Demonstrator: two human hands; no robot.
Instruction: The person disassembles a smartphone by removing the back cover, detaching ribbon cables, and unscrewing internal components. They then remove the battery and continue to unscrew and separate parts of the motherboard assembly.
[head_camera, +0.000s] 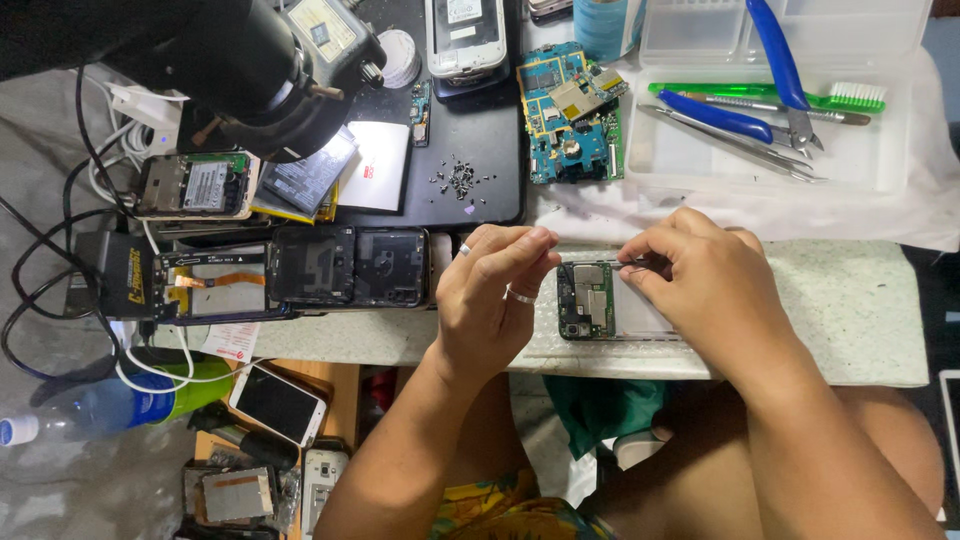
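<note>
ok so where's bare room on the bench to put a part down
Bare: the speckled mat right of the right hand, below the clear tool tray. Crowded: left of the left hand, with opened phones, cables and a screw pile.

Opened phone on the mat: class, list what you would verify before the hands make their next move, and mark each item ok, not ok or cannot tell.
1. Opened phone lies flat on the speckled mat: ok.
2. Left hand steadies the phone's left edge: ok.
3. Right hand has a pinch grip on a thin tool: cannot tell, fingers hide it.
4. Loose screws gathered on the black pad: ok.
5. Tweezers in the clear tray: ok.
</note>
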